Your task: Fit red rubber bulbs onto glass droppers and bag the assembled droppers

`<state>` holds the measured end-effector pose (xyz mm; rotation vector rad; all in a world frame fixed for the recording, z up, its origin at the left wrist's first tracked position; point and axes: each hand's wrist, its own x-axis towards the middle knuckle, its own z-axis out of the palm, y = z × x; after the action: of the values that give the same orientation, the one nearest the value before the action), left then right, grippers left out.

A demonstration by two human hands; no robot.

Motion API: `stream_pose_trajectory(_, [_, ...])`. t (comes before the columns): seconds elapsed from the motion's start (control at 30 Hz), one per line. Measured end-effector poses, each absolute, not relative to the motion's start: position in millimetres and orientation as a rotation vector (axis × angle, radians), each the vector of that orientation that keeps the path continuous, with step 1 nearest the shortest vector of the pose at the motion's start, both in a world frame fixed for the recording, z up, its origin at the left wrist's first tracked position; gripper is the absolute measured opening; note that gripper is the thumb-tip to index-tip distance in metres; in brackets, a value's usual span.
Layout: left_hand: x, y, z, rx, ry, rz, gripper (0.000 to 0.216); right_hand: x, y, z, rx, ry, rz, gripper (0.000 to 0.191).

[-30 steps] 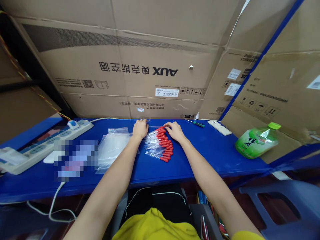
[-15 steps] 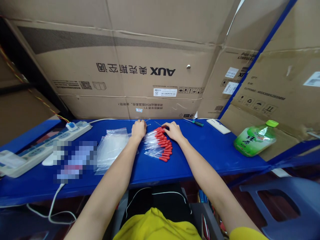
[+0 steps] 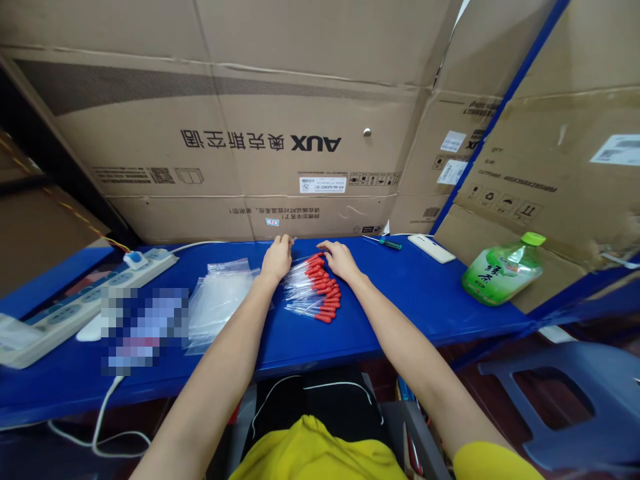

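Observation:
A row of droppers (image 3: 327, 290) with red bulbs and clear thin stems lies fanned on the blue table. Their bulbs point right and their stems left. My left hand (image 3: 279, 258) is beyond the stem ends, its fingers closed. A small clear end pokes out past its fingertips; what it belongs to is too small to make out. By the far end of the bulbs is my right hand (image 3: 342, 260), fingers bent but apart, with the thumb close to the farthest bulb. Clear plastic bags (image 3: 220, 303) lie stacked left of my left forearm.
A power strip (image 3: 95, 300) and a blurred-out object (image 3: 147, 327) with a white cable occupy the left side. Toward the back right are a green-handled screwdriver (image 3: 390, 244), a white flat device (image 3: 431, 249) and a green drink bottle (image 3: 503, 270). Cardboard (image 3: 260, 140) walls the back.
The view has shifted slightly. The thin clear stem seen by my right fingertips no longer shows, and those fingers have spread a little. Less of the clear piece sticks out from my left hand.

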<state>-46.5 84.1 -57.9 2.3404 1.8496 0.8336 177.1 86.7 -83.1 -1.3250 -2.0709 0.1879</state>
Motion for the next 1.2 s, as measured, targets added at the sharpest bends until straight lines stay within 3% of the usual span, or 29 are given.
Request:
stream_pose_trajectory(0.27, [-40.4,86.1,-64.7,2.409,1.597,0.806,0.027,201.8,85.7,-65.8,-1.254,-1.913,0.246,0.046])
stream_pose_trajectory(0.47, [-40.8,88.4,-66.3,2.49,1.461,0.847,0.033,233.0,78.3,-58.7,-1.458,-2.095,0.233,0.02])
stream_pose_trajectory(0.7, [-40.7,84.6,-64.1,2.496,1.376,0.903,0.032,231.2,73.3,-63.5,-1.377,-2.283,0.356,0.036])
stream_pose_trajectory(0.9, [-39.7,72.8,-50.4,2.331,1.628,0.987,0.035,220.9,75.4,-67.2,-1.329,-2.269,0.36,0.014])
stream_pose_trajectory(1.1, [-41.7,60.8,-34.2,2.089,1.929,1.153,0.04,218.6,71.2,-58.9,-1.264,-1.993,0.33,0.028])
stream_pose_trajectory(1.2, [-42.2,59.3,-31.0,1.993,2.01,1.223,0.043,212.7,66.7,-51.4,-1.2,-1.882,0.284,0.023])
